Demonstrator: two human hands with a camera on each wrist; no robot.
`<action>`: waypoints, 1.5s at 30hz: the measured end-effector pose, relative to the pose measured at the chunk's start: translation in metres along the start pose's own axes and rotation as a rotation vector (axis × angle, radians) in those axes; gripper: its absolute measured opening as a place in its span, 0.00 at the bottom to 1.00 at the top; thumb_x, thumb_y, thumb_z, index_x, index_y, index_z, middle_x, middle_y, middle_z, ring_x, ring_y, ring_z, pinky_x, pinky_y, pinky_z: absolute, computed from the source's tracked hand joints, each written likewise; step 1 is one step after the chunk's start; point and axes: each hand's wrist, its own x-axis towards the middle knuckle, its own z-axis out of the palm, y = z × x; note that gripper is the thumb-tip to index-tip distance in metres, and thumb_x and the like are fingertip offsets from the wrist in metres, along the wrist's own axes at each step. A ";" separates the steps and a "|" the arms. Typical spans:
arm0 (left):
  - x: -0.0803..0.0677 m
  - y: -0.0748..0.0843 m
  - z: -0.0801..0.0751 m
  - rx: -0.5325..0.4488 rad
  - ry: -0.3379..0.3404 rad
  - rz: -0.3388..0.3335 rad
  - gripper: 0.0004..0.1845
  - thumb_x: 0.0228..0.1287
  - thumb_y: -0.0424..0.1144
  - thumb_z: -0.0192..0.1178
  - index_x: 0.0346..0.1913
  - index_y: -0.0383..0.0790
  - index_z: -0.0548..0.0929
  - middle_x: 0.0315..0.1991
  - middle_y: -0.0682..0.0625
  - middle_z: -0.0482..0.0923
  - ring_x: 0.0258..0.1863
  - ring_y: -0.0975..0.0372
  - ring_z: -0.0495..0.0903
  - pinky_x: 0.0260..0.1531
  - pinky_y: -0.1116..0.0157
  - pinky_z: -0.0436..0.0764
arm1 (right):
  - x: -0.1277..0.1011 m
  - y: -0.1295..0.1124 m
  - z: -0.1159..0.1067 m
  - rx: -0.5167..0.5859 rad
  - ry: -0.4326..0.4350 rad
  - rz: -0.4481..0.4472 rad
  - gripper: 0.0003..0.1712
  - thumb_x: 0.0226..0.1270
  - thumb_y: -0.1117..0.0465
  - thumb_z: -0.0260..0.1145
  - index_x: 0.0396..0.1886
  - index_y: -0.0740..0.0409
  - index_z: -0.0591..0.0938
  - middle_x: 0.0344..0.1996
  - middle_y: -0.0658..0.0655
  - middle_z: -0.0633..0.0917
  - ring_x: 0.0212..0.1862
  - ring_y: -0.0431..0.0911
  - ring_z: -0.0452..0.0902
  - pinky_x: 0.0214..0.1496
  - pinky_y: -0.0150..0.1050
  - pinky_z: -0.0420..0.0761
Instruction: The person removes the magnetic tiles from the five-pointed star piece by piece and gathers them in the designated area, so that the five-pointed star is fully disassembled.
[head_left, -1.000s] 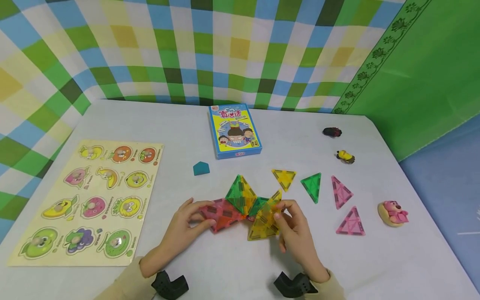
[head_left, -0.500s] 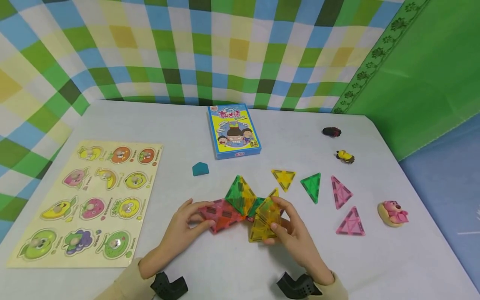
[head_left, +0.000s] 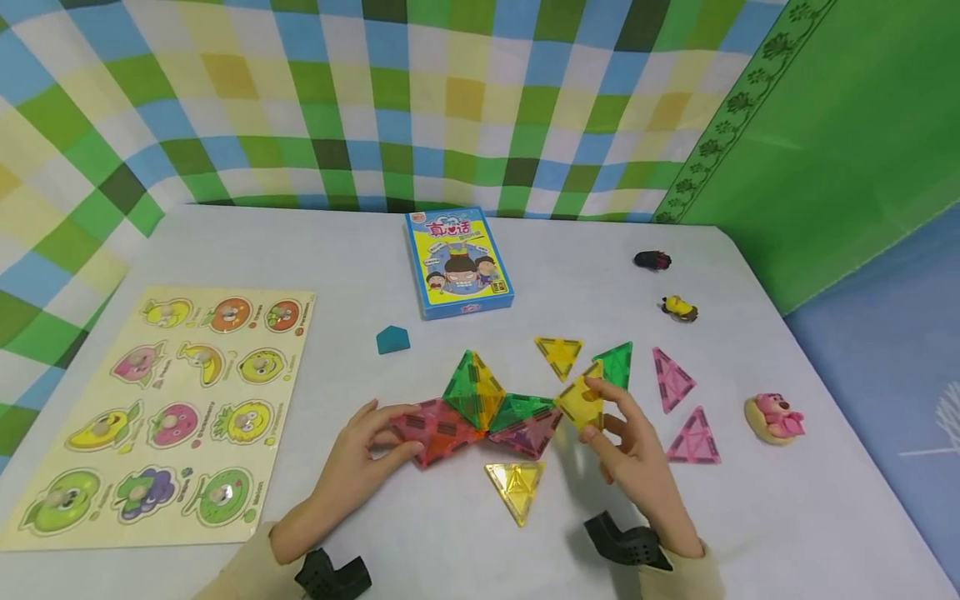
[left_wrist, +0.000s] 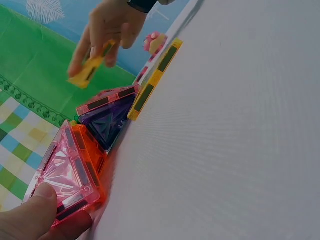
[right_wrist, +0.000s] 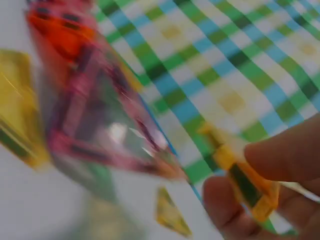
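My left hand (head_left: 363, 454) holds the left end of a joined build of translucent magnetic tiles. That end is red and pink (head_left: 435, 431); in the left wrist view my thumb (left_wrist: 44, 200) presses on a pink tile (left_wrist: 62, 172). A green-and-yellow pyramid (head_left: 474, 392) rises in the middle, and a green-and-pink part (head_left: 525, 425) lies at the right. Between thumb and fingers, my right hand (head_left: 633, 442) pinches a yellow triangular magnetic tile (head_left: 580, 402), raised beside the build's right tip. Another yellow triangular tile (head_left: 516, 490) lies in front of the build.
Loose yellow (head_left: 559, 356), green (head_left: 617, 362) and pink triangular tiles (head_left: 672, 380) lie to the right. Farther right are a pink bear figure (head_left: 780, 419) and two small dark toys. A card box (head_left: 460, 262) and teal piece (head_left: 393, 339) lie behind; a fruit puzzle board (head_left: 168, 375) is left.
My right hand has moved right and lifted one yellow tile away from the other, which now lies on the table. My left hand keeps its hold on the build. The head view has shifted slightly.
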 end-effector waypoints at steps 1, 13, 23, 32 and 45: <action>0.000 0.000 0.000 0.002 0.000 -0.002 0.23 0.47 0.33 0.69 0.49 0.41 0.77 0.19 0.63 0.79 0.28 0.69 0.80 0.61 0.50 0.51 | -0.002 0.001 -0.006 -0.053 0.028 0.048 0.25 0.64 0.71 0.56 0.61 0.56 0.67 0.53 0.57 0.68 0.25 0.52 0.70 0.07 0.35 0.66; -0.001 -0.003 0.001 0.013 0.007 0.011 0.24 0.46 0.32 0.69 0.49 0.41 0.77 0.20 0.63 0.80 0.28 0.69 0.80 0.61 0.50 0.52 | -0.024 0.020 -0.028 -0.667 0.167 0.145 0.15 0.52 0.72 0.67 0.40 0.61 0.79 0.45 0.65 0.73 0.34 0.51 0.70 0.31 0.41 0.73; -0.002 -0.005 0.001 0.013 0.007 0.010 0.22 0.47 0.32 0.68 0.49 0.41 0.78 0.19 0.64 0.79 0.27 0.69 0.80 0.60 0.49 0.52 | -0.021 0.001 0.025 -0.653 -0.170 -0.048 0.22 0.54 0.50 0.68 0.47 0.52 0.75 0.43 0.48 0.72 0.25 0.35 0.63 0.20 0.28 0.65; 0.001 0.011 -0.001 0.011 0.008 0.007 0.22 0.47 0.29 0.68 0.48 0.37 0.78 0.18 0.59 0.80 0.27 0.66 0.81 0.59 0.46 0.52 | -0.031 -0.006 0.052 -0.836 -0.239 0.065 0.51 0.36 0.36 0.71 0.56 0.60 0.65 0.49 0.54 0.70 0.28 0.40 0.70 0.18 0.32 0.69; -0.002 -0.002 0.001 0.032 0.018 -0.001 0.22 0.48 0.34 0.69 0.49 0.44 0.78 0.20 0.65 0.80 0.31 0.67 0.81 0.60 0.49 0.52 | -0.058 0.003 -0.023 -0.483 0.077 0.148 0.37 0.44 0.55 0.75 0.56 0.57 0.70 0.46 0.51 0.69 0.36 0.39 0.68 0.36 0.27 0.76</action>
